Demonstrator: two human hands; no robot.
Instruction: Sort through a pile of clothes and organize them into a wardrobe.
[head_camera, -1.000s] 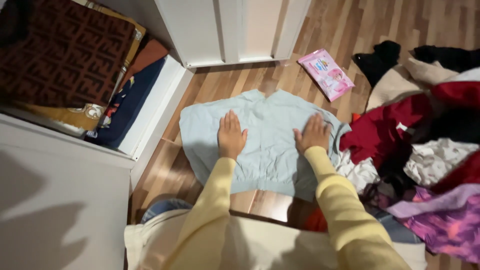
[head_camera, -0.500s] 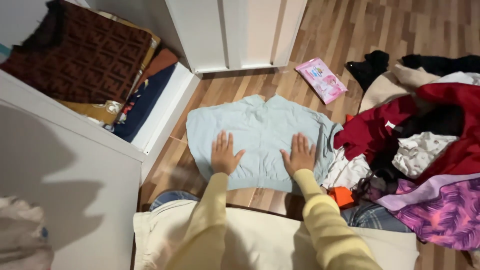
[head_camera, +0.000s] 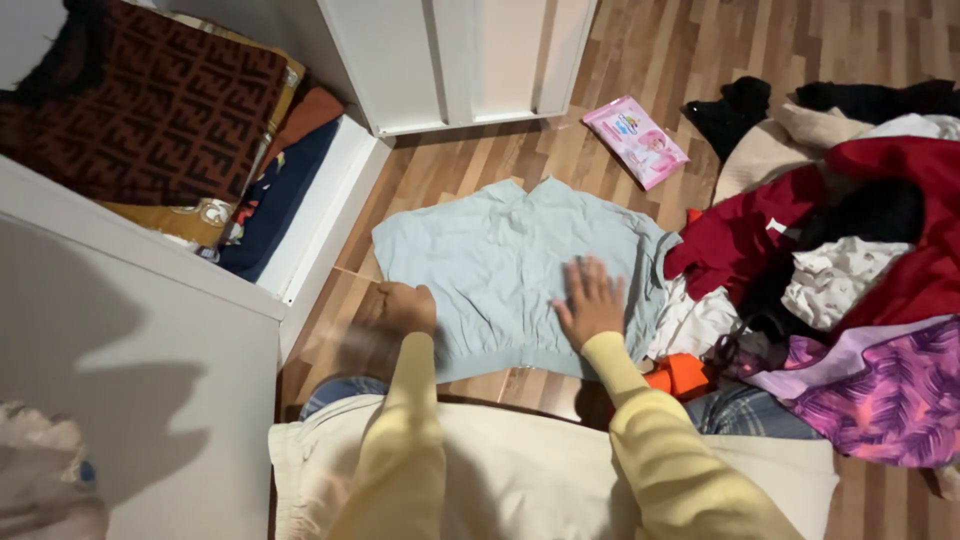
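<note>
**Two hands on a pale blue garment spread on the floor**

Two hands in pale yellow sleeves work on a light blue garment (head_camera: 510, 270) that lies spread flat on the wooden floor (head_camera: 700, 60), between an open white drawer (head_camera: 320, 215) on one side and a heap of clothes (head_camera: 850, 260) on the other. The right hand (head_camera: 592, 302) rests palm down on the cloth near its lower right part, fingers spread wide and flat, gripping nothing. The left hand (head_camera: 405, 308) sits at the garment's lower left edge; it is blurred, the fingers look curled in at the hem, but whether they pinch the cloth cannot be told.

The drawer holds folded things: a dark brown patterned fabric (head_camera: 140, 100) on top, with navy and rust-coloured pieces beside it. The heap to the right mixes red, white, black, beige and purple patterned clothing, and its edge touches the right side of the blue garment. A small orange item (head_camera: 682, 375) lies just beside the right forearm. A flat pink packet (head_camera: 635, 140) lies on the floor beyond the garment, near the foot of a white cabinet (head_camera: 460, 60). A cream cloth (head_camera: 520, 470) covers the person's lap
</note>
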